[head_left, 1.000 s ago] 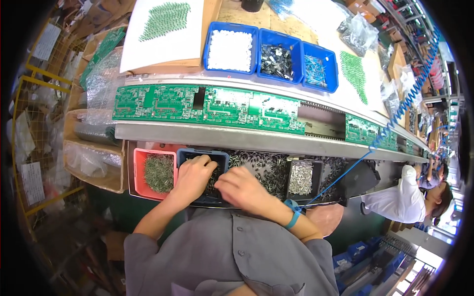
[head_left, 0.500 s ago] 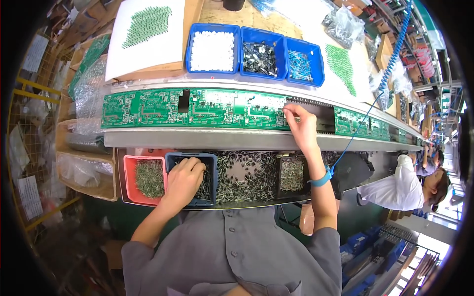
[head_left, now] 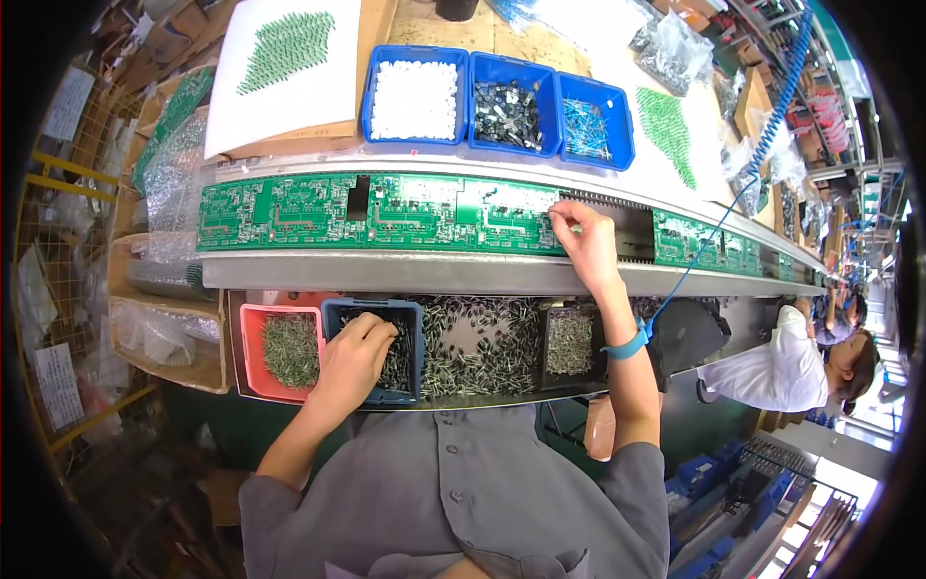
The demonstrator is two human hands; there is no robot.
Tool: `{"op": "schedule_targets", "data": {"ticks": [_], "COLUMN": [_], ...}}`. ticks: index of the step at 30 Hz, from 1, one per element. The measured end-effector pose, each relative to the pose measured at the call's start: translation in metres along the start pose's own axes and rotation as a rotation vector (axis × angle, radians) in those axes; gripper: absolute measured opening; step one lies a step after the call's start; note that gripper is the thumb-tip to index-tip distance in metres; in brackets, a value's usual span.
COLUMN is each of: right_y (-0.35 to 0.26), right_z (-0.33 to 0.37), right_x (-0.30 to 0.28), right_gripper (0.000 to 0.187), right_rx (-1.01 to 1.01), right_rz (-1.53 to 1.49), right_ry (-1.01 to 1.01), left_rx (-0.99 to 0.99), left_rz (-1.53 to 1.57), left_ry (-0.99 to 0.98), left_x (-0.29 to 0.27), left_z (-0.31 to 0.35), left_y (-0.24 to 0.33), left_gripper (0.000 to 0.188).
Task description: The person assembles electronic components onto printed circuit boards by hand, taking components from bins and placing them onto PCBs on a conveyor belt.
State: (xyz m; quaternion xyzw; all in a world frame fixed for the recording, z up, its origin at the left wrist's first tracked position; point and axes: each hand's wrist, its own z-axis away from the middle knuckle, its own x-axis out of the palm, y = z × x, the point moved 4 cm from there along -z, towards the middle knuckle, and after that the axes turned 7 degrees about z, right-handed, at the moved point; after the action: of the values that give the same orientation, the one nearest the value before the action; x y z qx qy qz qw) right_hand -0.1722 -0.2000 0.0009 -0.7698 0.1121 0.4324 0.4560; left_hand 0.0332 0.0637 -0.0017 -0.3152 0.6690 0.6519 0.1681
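Note:
My right hand (head_left: 588, 241) is over the right end of a long green circuit board (head_left: 415, 236). Its thumb and index finger are pinched together at the board, and anything between them is too small to make out. A blue wrist strap (head_left: 627, 344) with a thin cord circles that wrist. In the dark blue bin (head_left: 419, 357), my left hand (head_left: 355, 355) has its fingers curled down among small dark components (head_left: 397, 362). Its fingertips are hidden, so what they hold cannot be seen.
Left of the dark bin stands a red bin (head_left: 253, 347) of thin-leaded parts. Loose components (head_left: 482, 362) fill the tray to its right, beside a small black box (head_left: 569, 343). Behind the conveyor rail (head_left: 405, 273) sit blue bins (head_left: 466, 106). A person (head_left: 781, 362) works at right.
My right hand has shifted very slightly left at the board. My left hand has drawn a little left and toward me within the dark blue bin.

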Motion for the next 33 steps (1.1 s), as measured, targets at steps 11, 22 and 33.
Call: {"op": "schedule_targets", "data": {"ticks": [11, 22, 33], "right_y": [-0.003, -0.007, -0.009], "right_z": [-0.012, -0.020, -0.016], "right_x": [-0.008, -0.009, 0.001], "right_gripper": [0.013, 0.014, 0.013], "right_rx": [-0.175, -0.291, -0.415], "right_rz": [0.035, 0.098, 0.204], "right_ry": [-0.188, -0.272, -0.160], "left_rx": [-0.026, 0.053, 0.080], "left_rz": [0.171, 0.287, 0.313], "left_ry": [-0.025, 0.071, 0.066], "left_x": [-0.018, -0.038, -0.009], "left_z": [-0.014, -0.090, -0.156], "left_y": [0.009, 0.005, -0.012], "left_gripper": [0.013, 0.015, 0.013]}}
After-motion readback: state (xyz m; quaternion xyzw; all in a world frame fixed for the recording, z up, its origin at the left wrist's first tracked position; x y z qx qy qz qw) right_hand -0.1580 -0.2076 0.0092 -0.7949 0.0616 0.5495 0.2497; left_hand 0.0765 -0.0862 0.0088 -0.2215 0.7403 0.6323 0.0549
